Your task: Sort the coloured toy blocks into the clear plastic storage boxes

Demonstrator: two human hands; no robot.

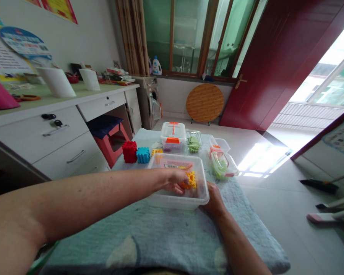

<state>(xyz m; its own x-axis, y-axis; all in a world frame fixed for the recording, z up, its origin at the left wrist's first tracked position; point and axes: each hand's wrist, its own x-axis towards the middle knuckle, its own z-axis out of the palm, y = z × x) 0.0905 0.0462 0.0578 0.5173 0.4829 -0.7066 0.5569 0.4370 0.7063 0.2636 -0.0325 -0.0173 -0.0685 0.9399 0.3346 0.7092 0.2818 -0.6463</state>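
Note:
A clear plastic box (172, 201) without a lid stands on the cloth-covered table in front of me. My left hand (174, 180) reaches into it, its fingers closed on a yellow toothed puzzle block (192, 180). At the near right corner of the box, my right hand (214, 198) grips the wall, with most of its fingers hidden. A printed label shows on the far side of the box. Behind its left end stand a red block cube (129, 152), a blue block cube (143, 155) and a partly hidden yellow block (157, 151).
Farther back sit a lidded box with orange clips (173, 137) and a clear container of green pieces (193, 143). More containers, one with light green pieces (220, 168), stand at the right edge. A red stool (114, 143) is beside the white desk (60, 133).

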